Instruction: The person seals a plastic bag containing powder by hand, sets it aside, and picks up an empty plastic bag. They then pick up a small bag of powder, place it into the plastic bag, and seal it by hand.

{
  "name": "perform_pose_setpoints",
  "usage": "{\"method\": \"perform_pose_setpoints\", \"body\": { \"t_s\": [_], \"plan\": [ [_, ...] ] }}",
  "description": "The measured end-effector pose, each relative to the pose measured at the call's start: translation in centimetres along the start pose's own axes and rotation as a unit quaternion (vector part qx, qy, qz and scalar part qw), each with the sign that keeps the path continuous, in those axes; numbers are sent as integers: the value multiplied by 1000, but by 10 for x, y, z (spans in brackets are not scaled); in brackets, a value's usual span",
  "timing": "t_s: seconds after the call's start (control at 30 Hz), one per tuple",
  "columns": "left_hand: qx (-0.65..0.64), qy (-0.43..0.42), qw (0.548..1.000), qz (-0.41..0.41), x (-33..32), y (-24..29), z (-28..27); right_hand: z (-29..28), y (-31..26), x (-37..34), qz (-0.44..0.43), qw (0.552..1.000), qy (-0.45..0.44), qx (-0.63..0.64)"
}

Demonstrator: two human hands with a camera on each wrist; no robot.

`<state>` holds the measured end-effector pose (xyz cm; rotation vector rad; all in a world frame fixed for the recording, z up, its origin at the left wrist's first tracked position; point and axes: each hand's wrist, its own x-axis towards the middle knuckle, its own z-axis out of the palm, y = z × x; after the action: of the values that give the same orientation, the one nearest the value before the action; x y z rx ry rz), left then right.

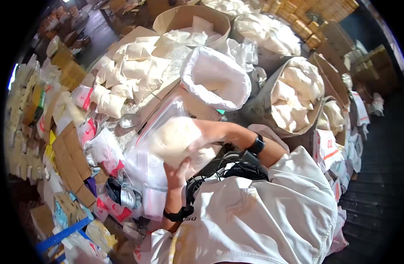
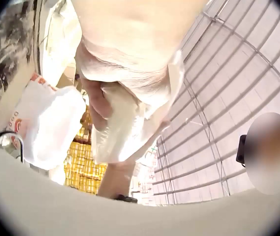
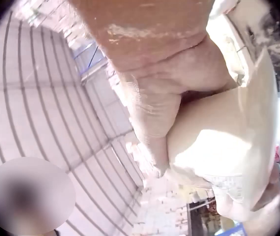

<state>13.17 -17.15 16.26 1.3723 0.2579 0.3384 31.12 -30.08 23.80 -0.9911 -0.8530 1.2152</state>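
Note:
Both hands hold a plastic bag (image 1: 173, 137) filled with something pale cream, over the person's lap in the head view. The left hand (image 1: 179, 174) grips it from below, thumb against its near side. From the right, the right hand (image 1: 203, 132) holds the bag's upper side, partly blurred. In the left wrist view the bag (image 2: 122, 125) lies against the palm, with the thumb across it. The right wrist view shows the thumb down one side of the bag (image 3: 213, 137). Beneath the bag lie flat clear plastic bags (image 1: 151, 169).
A white-lined bin (image 1: 193, 72) with pale contents stands ahead. Filled cream bags (image 1: 138, 72) are heaped to its left. At right, a large round container (image 1: 264, 103) holds more filled bags. Cardboard (image 1: 72, 154) and white-and-red bags (image 1: 106, 149) crowd the left side.

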Motion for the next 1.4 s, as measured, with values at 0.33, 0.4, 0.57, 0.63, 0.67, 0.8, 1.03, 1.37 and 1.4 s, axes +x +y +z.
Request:
{"method": "perform_pose_setpoints", "body": {
  "t_s": [0.33,0.4,0.57,0.63,0.67,0.8,1.03,1.37,1.4],
  "plan": [
    [171,13,970,-173,127,-22,227,-192,41,-184,55,850,251,460],
    [132,-6,978,-162,144,-32,262,-217,39,-216,36,806,252,534],
    [211,-135,937,-241,180,-35,300,-272,47,-294,12,762,356,540],
    [199,-110,936,-270,189,-43,298,-294,57,-326,22,749,420,512],
    [189,-95,939,-272,192,-51,291,-303,55,-342,38,742,451,495],
    [194,-18,947,-256,196,-46,269,-347,105,-377,2,714,464,523],
    [181,145,945,-229,160,-67,189,-527,-42,-300,-143,828,464,279],
    [155,265,928,-211,95,-84,160,-692,-169,-129,-35,906,415,69],
    [138,263,929,-221,92,-85,159,-692,-154,-118,-16,905,419,70]
  ]
}}
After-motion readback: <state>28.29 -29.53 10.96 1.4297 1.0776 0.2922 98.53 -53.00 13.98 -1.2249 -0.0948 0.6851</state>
